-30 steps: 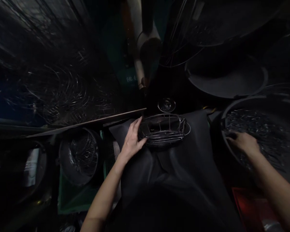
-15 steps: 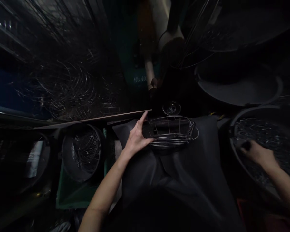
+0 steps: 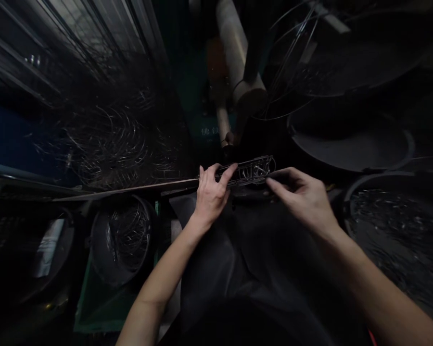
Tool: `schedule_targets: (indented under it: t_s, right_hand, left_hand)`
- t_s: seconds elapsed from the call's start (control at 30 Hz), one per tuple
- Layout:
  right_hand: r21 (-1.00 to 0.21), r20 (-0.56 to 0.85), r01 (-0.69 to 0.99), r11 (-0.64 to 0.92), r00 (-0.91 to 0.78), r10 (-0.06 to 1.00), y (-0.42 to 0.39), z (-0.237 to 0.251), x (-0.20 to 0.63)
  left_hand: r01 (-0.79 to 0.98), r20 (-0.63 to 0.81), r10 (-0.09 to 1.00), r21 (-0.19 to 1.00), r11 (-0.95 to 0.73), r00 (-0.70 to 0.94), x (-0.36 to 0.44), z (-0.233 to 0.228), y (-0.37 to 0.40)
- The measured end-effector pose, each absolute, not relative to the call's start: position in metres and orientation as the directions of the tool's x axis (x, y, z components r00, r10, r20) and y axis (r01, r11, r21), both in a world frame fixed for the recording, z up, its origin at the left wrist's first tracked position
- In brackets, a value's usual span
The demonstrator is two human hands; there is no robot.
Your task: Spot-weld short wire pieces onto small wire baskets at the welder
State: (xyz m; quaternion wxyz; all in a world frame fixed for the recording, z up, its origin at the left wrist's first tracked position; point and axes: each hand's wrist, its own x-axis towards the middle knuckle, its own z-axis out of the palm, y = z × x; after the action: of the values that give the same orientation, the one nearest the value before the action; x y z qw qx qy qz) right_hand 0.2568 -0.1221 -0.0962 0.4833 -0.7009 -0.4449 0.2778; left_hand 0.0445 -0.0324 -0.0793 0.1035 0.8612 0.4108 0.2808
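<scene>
A small wire basket (image 3: 248, 172) of thin shiny metal is tilted nearly edge-on in front of me, above the dark apron on my lap. My left hand (image 3: 213, 190) grips its left end, fingers over the top. At the basket's right end, my right hand (image 3: 299, 192) has thumb and fingers pinched together close to the wire. What lies in that pinch, if anything, is too dark and small to make out. The far side of the basket is lost in shadow.
On the right stands a round tub (image 3: 393, 230) of small metal pieces, with another tub (image 3: 353, 144) behind it. At left, a dark bucket (image 3: 120, 240) of bent wires sits by a green crate (image 3: 104, 307). A machine with a pale cylinder (image 3: 234, 43) rises ahead.
My right hand has come from the tub of metal pieces to the basket's right end. My left hand has raised the basket slightly and turned it edge-on.
</scene>
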Motion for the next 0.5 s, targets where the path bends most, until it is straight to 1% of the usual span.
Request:
schedule_targets:
  t_s: [0.1,0.23,0.3,0.43,0.5]
  right_hand:
    - [-0.918,0.003,0.363,-0.157,0.405,0.914,-0.093,-0.087,0.23]
    - [-0.906,0.032,0.396,-0.148,0.414,0.91,-0.082,-0.081,0.213]
    - [-0.909,0.068,0.4,-0.115,0.415,0.907,-0.082,-0.081,0.206]
    - [-0.909,0.15,0.415,-0.051,0.438,0.886,-0.083,-0.082,0.197]
    - [-0.903,0.184,0.429,-0.027,0.443,0.877,-0.082,-0.083,0.196]
  left_hand:
    - [0.677,0.407,0.755,0.347,-0.649,0.514,0.045,-0.087,-0.035]
    - [0.681,0.455,0.717,0.277,-0.678,0.528,0.044,-0.093,-0.036]
    - [0.674,0.469,0.715,0.291,-0.679,0.518,0.045,-0.094,-0.035]
    - [0.649,0.46,0.75,0.392,-0.652,0.476,0.048,-0.095,-0.032]
    - [0.639,0.457,0.756,0.415,-0.647,0.469,0.049,-0.096,-0.03]
